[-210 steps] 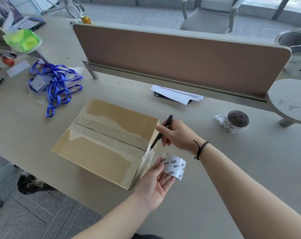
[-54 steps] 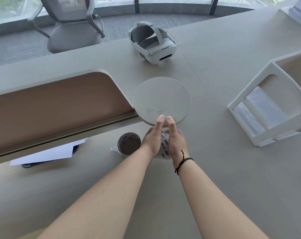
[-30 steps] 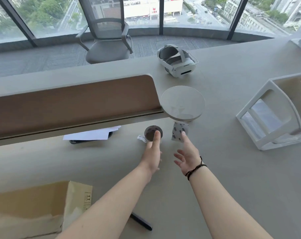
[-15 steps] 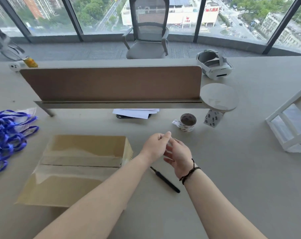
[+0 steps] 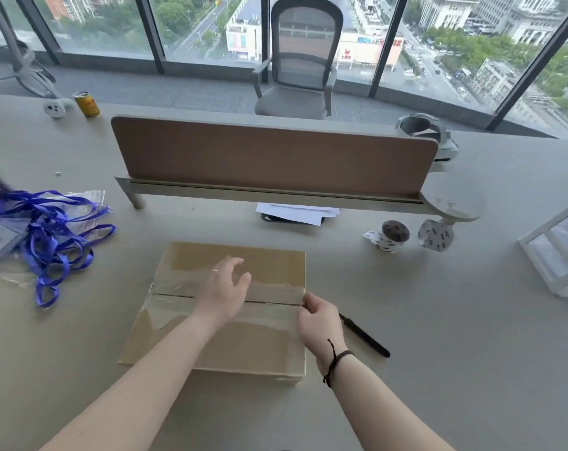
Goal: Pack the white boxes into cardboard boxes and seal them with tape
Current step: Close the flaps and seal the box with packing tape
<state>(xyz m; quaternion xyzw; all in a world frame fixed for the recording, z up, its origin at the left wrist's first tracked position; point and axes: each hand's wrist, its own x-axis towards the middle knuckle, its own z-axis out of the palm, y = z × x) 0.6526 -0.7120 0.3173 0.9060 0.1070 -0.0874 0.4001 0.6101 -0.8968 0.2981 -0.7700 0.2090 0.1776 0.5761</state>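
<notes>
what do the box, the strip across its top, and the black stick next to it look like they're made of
Box: matte brown cardboard, judging by its folded flaps. Strip: likely clear glossy plastic tape; it glints and the seam shows through. Black stick: smooth, dark, perhaps plastic or metal; unclear.

a wide pale grey counter (image 5: 471, 369) fills the lower part of the view. across it stands a low brown divider panel (image 5: 269, 157) on a grey rail, with a small round shelf (image 5: 452, 203) at its right end. beyond the counter lies grey carpet floor (image 5: 185, 89), and a grey mesh-backed office chair (image 5: 302, 60) faces the divider. part of another chair's base (image 5: 22, 70) shows at far left. tall windows (image 5: 211, 24) with dark frames run along the back, giving daylight and a high view over streets, trees and buildings. a white open-frame rack (image 5: 556, 255) sits at the right edge.
</notes>
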